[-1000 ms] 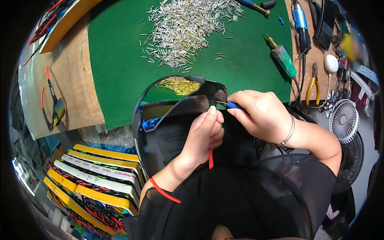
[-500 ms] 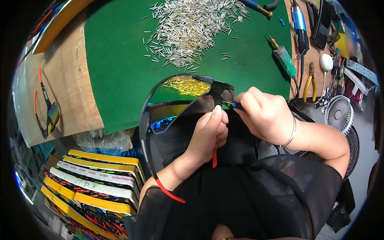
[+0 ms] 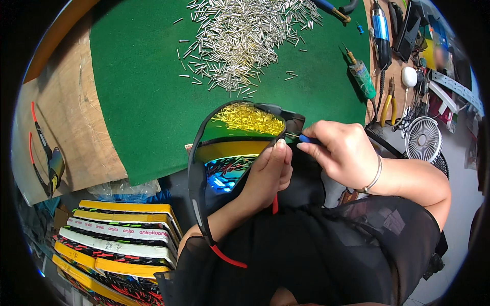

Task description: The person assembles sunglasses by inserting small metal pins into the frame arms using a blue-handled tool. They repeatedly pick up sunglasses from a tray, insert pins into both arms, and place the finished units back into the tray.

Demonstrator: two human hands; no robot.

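Sunglasses (image 3: 232,138) hang at the near edge of the tabletop (image 3: 140,122), in the curled left hand (image 3: 267,177); the right hand (image 3: 349,153) pinches a screwdriver (image 3: 307,139). If they twist, the tip (image 3: 292,135) could slip, scratching the lens (image 3: 219,150).

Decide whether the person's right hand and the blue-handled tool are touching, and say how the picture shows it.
Touching. The head view shows the right hand pinching the blue-handled tool between thumb and forefinger, with skin against the handle.
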